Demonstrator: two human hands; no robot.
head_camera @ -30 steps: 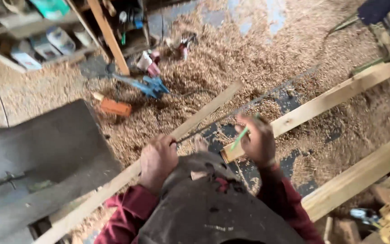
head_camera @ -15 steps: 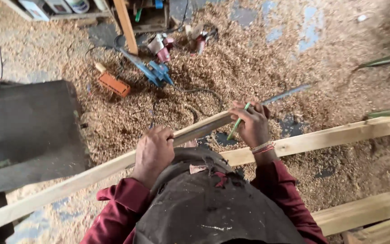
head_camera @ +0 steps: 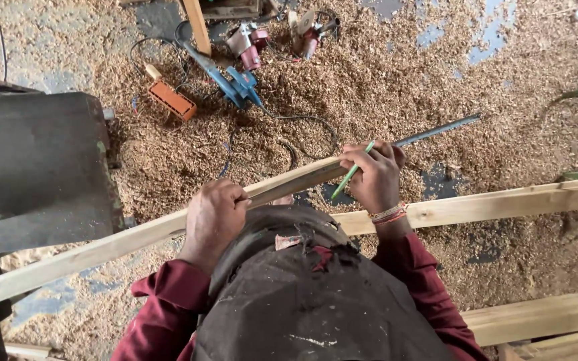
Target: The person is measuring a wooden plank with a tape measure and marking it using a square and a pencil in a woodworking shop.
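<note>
A long pale wooden strip [head_camera: 122,241] runs from the lower left up to the middle of the head view. My left hand [head_camera: 217,215] is closed over it near its middle. My right hand [head_camera: 374,176] grips the strip's far end and also holds a green pencil [head_camera: 352,171] that slants down to the left. A thin dark metal bar [head_camera: 439,131] sticks out past my right hand toward the upper right. A beaded band sits on my right wrist. My dark apron and red sleeves fill the bottom of the view.
Sawdust covers the floor. A dark grey machine table [head_camera: 35,167] stands at left. A blue power tool [head_camera: 235,83], an orange block [head_camera: 172,100] and red tools [head_camera: 252,47] with cables lie at the top. Wooden planks [head_camera: 503,204] lie at right and lower right.
The view has shifted so the strip lies flatter across the picture. My hands keep their hold on the strip, and the pencil stays in my right hand.
</note>
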